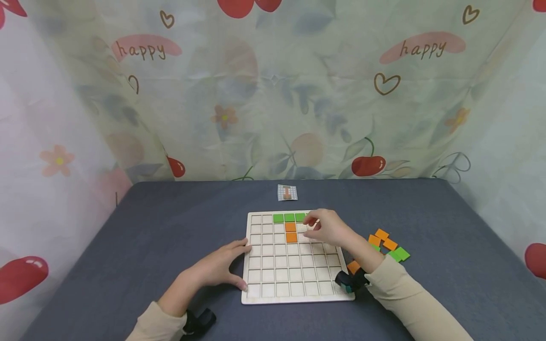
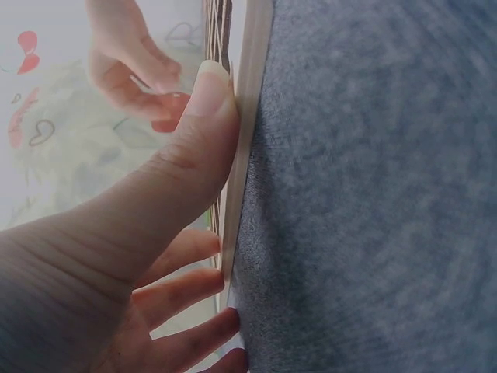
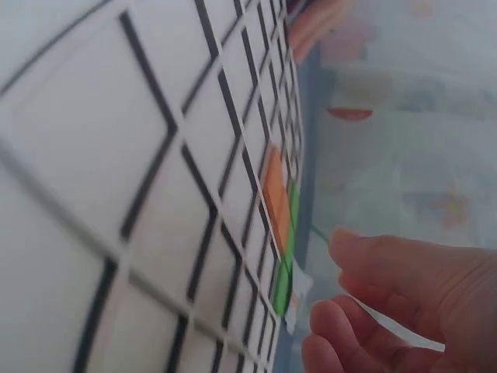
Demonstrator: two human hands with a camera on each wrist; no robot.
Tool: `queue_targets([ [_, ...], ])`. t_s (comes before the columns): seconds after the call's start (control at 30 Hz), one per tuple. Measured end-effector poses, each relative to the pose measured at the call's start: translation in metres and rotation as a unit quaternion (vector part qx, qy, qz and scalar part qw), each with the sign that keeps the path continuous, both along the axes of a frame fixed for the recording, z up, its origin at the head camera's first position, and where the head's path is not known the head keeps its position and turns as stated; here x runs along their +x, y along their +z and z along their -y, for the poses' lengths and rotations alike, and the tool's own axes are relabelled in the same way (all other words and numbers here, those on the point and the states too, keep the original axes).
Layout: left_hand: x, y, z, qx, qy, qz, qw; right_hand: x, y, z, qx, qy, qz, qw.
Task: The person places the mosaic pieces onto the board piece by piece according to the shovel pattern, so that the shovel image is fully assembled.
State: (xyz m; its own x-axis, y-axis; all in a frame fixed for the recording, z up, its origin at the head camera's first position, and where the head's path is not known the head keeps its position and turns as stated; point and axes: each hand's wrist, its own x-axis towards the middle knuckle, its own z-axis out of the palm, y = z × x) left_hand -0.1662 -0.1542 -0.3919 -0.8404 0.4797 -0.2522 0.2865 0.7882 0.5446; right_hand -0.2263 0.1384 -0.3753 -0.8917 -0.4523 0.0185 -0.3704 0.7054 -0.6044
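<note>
r hand (image 1: 327,227): fingers hovering free, loosely bent, by green tiles (image 1: 289,218) & orange tiles (image 1: 291,232) on board (image 1: 280,261); l hand (image 1: 215,265): spread fingers resting on l edge. r forearm (image 1: 364,253) partly blocking loose tiles (image 1: 390,244) on worktop (image 1: 192,208); card (image 1: 287,192) lying behind board.

Over my link I see cream sleeves on both arms, plain and matte. The left sleeve (image 1: 159,324) shows only a short stretch, its cuff softly rumpled; the right sleeve (image 1: 420,298) gives me far more cloth, with a few loose folds near the cuff. Each cuff ends short of the wrist. At the left wrist I have a chunky black unit (image 1: 199,323) with a rounded, jutting end. The right wrist carries a second black mount (image 1: 360,278), lobed in outline, with a small teal patch low on it; finer details are too small for me to read. The left hand (image 1: 215,265) and right hand (image 1: 328,227) are bare, and the left thumbnail (image 2: 213,71) has a rounded edge.
</note>
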Motion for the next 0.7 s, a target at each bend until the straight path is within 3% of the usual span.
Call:
queue_targets([
  [0.3,-0.001,0.0,0.0,-0.002,-0.002,-0.003,1.0,0.004,0.005,-0.056,0.021,-0.038,0.013,0.999],
  [0.7,-0.002,-0.002,0.001,-0.003,-0.003,-0.002,1.0,0.016,-0.009,-0.101,0.03,-0.044,0.047,0.9975],
])
